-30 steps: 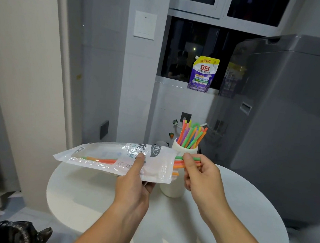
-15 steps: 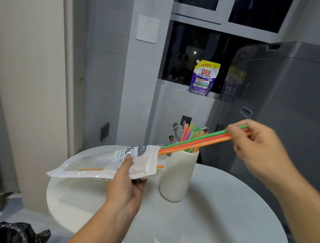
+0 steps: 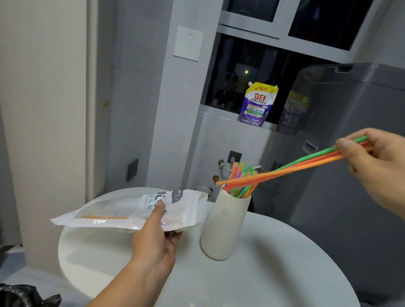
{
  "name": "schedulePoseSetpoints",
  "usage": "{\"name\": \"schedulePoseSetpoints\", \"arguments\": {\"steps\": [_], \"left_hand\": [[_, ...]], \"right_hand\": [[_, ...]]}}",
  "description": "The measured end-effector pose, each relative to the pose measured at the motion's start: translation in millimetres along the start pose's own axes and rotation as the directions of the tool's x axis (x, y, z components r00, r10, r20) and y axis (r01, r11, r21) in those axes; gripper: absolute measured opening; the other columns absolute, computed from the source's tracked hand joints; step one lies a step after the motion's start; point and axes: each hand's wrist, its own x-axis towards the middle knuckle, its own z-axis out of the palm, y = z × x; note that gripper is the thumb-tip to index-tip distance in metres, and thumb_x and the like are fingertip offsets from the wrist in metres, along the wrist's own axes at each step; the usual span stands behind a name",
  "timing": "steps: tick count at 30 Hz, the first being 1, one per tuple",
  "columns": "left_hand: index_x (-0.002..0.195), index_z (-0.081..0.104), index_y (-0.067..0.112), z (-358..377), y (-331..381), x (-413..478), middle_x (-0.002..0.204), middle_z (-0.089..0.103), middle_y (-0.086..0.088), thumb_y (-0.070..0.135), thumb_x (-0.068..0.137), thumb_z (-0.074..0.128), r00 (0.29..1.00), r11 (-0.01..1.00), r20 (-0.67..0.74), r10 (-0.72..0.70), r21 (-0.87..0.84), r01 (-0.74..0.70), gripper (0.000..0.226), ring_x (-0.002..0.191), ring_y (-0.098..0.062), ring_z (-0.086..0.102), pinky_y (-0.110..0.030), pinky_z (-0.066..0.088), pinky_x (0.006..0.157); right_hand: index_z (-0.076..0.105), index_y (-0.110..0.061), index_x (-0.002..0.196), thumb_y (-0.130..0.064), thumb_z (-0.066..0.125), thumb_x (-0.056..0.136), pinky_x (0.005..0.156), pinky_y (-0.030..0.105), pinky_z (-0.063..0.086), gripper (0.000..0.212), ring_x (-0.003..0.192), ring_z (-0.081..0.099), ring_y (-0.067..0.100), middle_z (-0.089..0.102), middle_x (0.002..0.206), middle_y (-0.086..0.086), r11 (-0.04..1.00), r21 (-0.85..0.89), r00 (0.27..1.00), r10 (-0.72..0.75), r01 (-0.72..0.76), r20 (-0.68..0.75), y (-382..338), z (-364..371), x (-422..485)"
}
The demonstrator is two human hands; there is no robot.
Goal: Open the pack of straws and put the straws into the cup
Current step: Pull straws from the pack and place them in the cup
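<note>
My right fingers (image 3: 349, 149) are curled in a pinch round one end of a small bunch of straws (image 3: 305, 162), thumb on top. They are thin, smooth plastic tubes in green, orange and red. The bunch slopes down and leftward, and its free ends hang in the air just above the rim of the cup (image 3: 222, 225), crossing in front of the standing straws (image 3: 239, 178) that crowd its mouth.

My left fingers (image 3: 156, 212) grip the pack (image 3: 124, 210), thumb pressed on its top face and the others curled beneath. I hold it roughly level above the worktop (image 3: 258, 291), its open end just beside the cup. I cannot tell whether they touch. The pack is glossy film, part clear and part white with printed lettering, and a little crinkled. One orange straw (image 3: 104, 217) lies inside it.

The cup is tall, round, matte and off-white, and it stands upright on the round, smooth white worktop. It holds a fan of pink, orange, green, blue and purple straws.

A grey washing machine (image 3: 362, 202) rises close behind my right hand (image 3: 384, 167). A purple-and-white pouch (image 3: 258, 104) stands on the window sill beyond the cup, against dark glass. A white wall switch (image 3: 188, 43) sits to the left of the window. A black plastic bag (image 3: 8, 295) lies on the floor at the lower left.
</note>
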Motion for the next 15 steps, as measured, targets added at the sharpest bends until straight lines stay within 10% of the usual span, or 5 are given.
{"name": "schedulePoseSetpoints", "arguments": {"steps": [9, 15], "left_hand": [[0.145, 0.061, 0.010, 0.4, -4.0, 0.4, 0.135, 0.075, -0.010, 0.015, 0.101, 0.071, 1.000, 0.999, 0.021, 0.004, 0.048, -0.005, 0.046, 0.121, -0.028, 0.073, -0.039, 0.067, 0.079], [0.144, 0.061, 0.010, 0.6, -3.1, -0.2, 0.133, 0.075, -0.010, 0.014, 0.101, 0.071, 1.000, 0.999, 0.015, 0.001, 0.047, -0.002, 0.045, 0.118, -0.028, 0.074, -0.040, 0.066, 0.073]], "right_hand": [[0.062, -0.041, 0.083, -0.055, 0.051, 0.091, 0.039, 0.022, 0.032, 0.020, 0.043, 0.053, 0.004, 0.059, 0.058, -0.021, 0.948, -0.304, 0.996, -0.084, 0.091, 0.038, -30.7, -13.0, 9.6], [0.062, -0.026, 0.075, -0.037, 0.057, 0.097, 0.045, 0.024, 0.029, 0.025, 0.038, 0.050, 0.007, 0.054, 0.044, -0.005, 0.927, -0.359, 0.991, -0.075, 0.111, 0.113, -44.8, 1.4, 23.5]]}}
